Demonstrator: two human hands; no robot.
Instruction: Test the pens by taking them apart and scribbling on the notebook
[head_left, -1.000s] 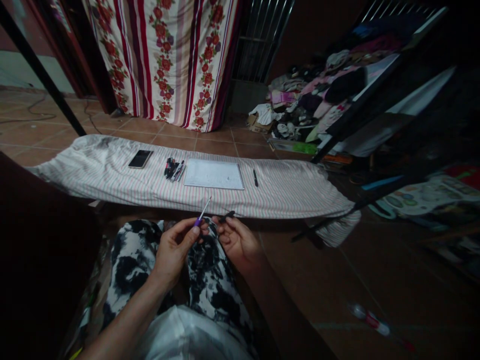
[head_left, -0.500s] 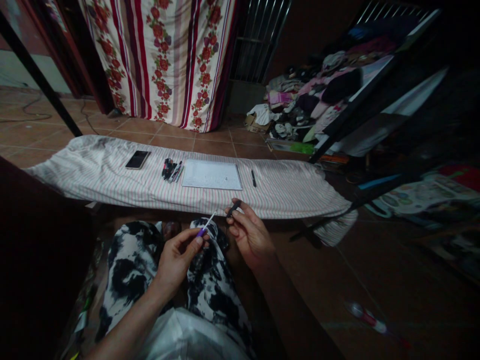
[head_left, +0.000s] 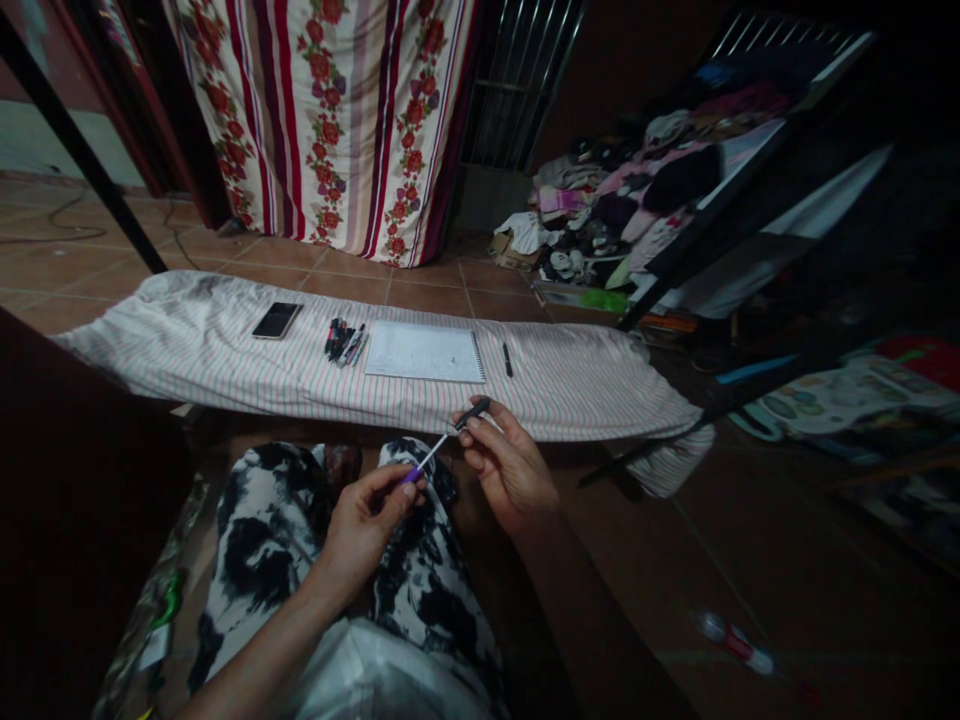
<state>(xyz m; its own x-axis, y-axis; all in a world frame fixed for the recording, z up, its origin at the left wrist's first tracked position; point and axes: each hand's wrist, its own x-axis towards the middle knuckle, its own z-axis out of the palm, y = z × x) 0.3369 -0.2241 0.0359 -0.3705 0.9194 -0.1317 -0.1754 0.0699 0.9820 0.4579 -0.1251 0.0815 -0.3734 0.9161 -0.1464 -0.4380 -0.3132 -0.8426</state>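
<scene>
My left hand (head_left: 365, 525) pinches a thin pen refill with a purple end (head_left: 422, 463) above my lap. Close beside it, my right hand (head_left: 508, 468) holds a dark pen barrel (head_left: 471, 413) by the fingertips. The white tip of the refill meets the open end of the barrel. Both hands hover over my black-and-white patterned trousers (head_left: 259, 540), just in front of the striped cloth (head_left: 570, 385) on the floor.
On the striped cloth lie a phone (head_left: 277, 320), a bunch of pens (head_left: 345, 341), a spiral notebook (head_left: 425, 352) and a single black pen (head_left: 507, 359). A floral curtain (head_left: 337, 110) hangs behind. Clothes (head_left: 600, 215) are heaped at the right by a dark frame.
My right hand has lifted the barrel up and toward the refill. The refill's tip now touches the barrel's end, where before the two were apart.
</scene>
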